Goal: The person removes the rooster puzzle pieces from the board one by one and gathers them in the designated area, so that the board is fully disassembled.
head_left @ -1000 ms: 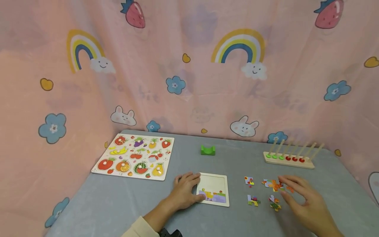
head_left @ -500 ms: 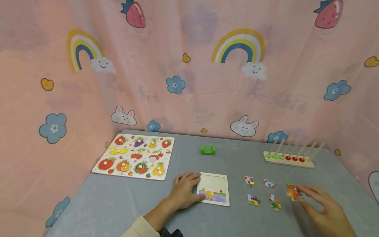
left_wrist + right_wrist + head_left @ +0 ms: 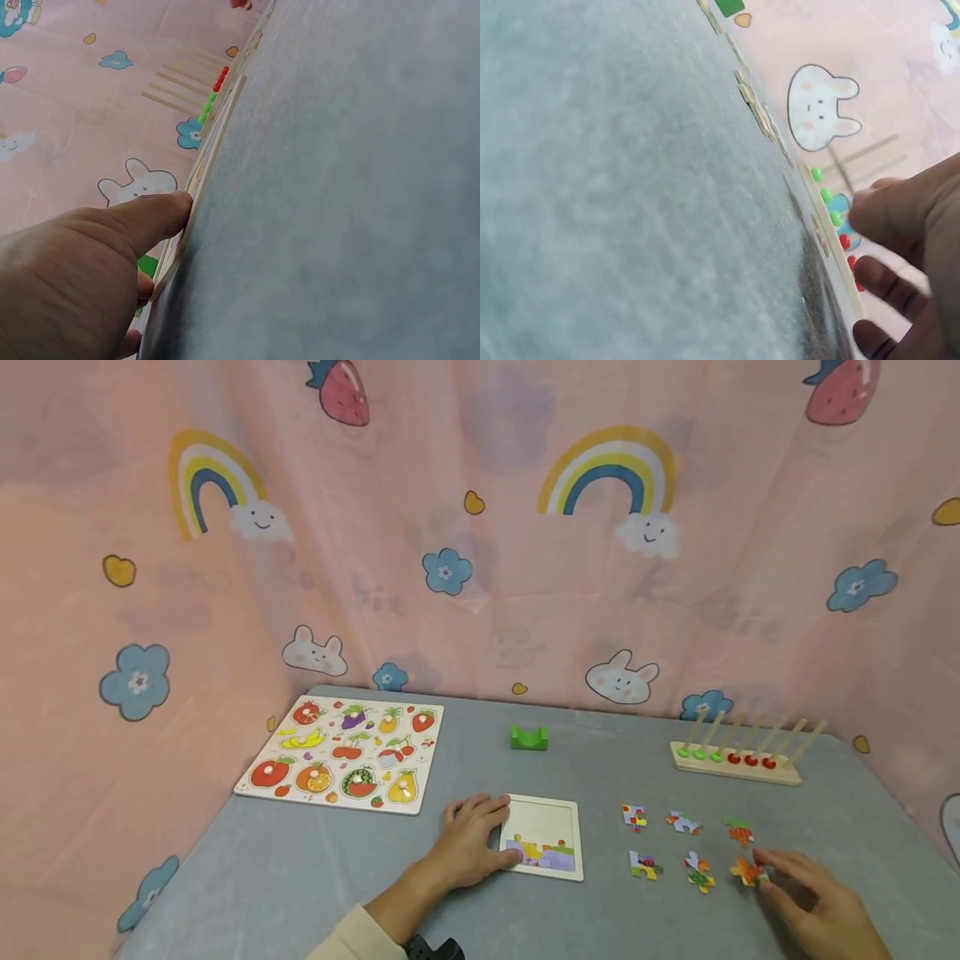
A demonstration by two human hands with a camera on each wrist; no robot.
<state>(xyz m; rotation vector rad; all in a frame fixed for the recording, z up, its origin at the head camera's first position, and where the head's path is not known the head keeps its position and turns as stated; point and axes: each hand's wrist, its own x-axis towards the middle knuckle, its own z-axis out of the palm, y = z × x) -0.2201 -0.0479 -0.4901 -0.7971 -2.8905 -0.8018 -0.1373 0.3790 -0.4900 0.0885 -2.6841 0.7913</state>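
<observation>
My left hand (image 3: 468, 843) rests on the left side of a shallow wooden puzzle tray (image 3: 579, 837), its thumb over the lower left corner. Joined jigsaw pieces (image 3: 557, 858) fill the tray's lower part; its upper part is bare wood. My right hand (image 3: 821, 897) is at the right, fingertips beside an orange jigsaw piece (image 3: 746, 872) on the table. The right wrist view shows a gap between thumb (image 3: 889, 214) and fingers, with a piece (image 3: 821, 236) lying apart from them. Just behind the orange piece is a green and orange-striped piece (image 3: 739, 832).
Other loose jigsaw pieces (image 3: 634, 817) lie in two rows between tray and right hand. A fruit knob puzzle board (image 3: 431, 760) is at back left, a green block (image 3: 529, 739) at back centre. A peg rack with beads (image 3: 735, 766) stands back right, before a pink curtain (image 3: 510, 610).
My right hand first moved right with two overlapping pieces, then slightly toward the near edge. The orange piece now lies apart, in front of the striped one. My left hand stayed on the tray.
</observation>
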